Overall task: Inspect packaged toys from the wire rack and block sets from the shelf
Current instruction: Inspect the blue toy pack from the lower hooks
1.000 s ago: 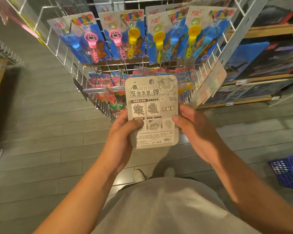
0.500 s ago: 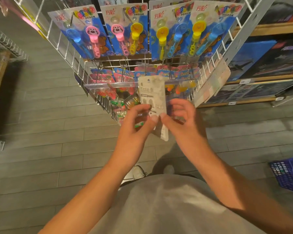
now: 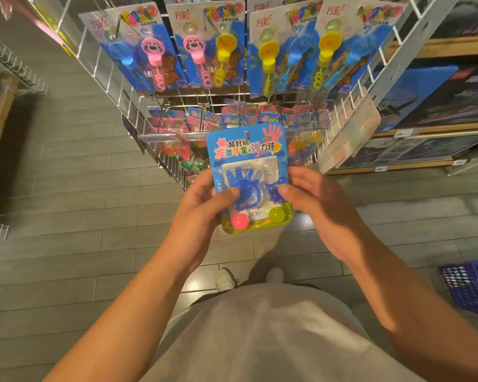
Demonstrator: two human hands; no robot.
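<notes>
Packaged toy: a blue blister card (image 3: 247, 180), front face toward me, held upright between both my hands just in front of the wire rack (image 3: 340, 114), clear of its hooks.
Contents: a blue sticky hand under the clear bubble, a spiky blue piece beside it, a pink ball and a yellow-green ball along the bottom edge.
Left hand: my left hand (image 3: 202, 205) grips the card's left edge, thumb pressed across the bubble, the other fingers curled behind where I cannot see them.
Right hand: my right hand (image 3: 315, 199) pinches the right edge, thumb on the front near the spiky piece, fingers wrapped round the back.
Step, as I judge it: reading the front of the pack; the block sets on the shelf (image 3: 431, 128) to my right are not yet touched.
Rack: bubble-wand cards (image 3: 213, 48) hang in the top row, more of these hand-and-ball packs on the row below; their print is too blurred to read for certain.
Risk: my thumbs bear on the thin bubble, so a hard squeeze could dent it or pop it off the card.
Risk: both grips sit low on the card, so it could tip or slip out toward the floor.
Risk: rehanging it, I could miss the hook and knock neighbouring packs loose.
</notes>
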